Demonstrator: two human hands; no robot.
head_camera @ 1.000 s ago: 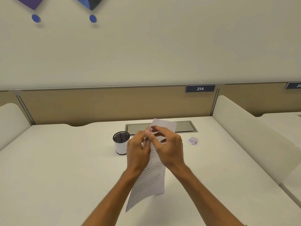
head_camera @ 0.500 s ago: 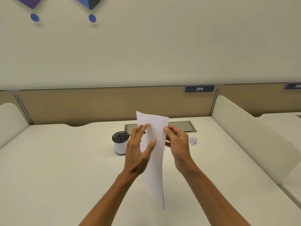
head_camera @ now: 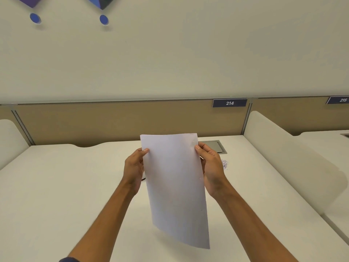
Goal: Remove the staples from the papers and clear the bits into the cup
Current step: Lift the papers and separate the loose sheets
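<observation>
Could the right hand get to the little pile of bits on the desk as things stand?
Probably yes, once it lets go: the right hand pinches the paper's edge, and the pile of bits lies just beyond it on the desk, with nothing between.

The white sheet of paper (head_camera: 175,186), edge-on and turned sideways half a second ago, now faces the camera blank side out. The left hand (head_camera: 134,168) has shifted to grip its left edge and the right hand (head_camera: 210,165) its right edge. The paper now hides the cup
</observation>
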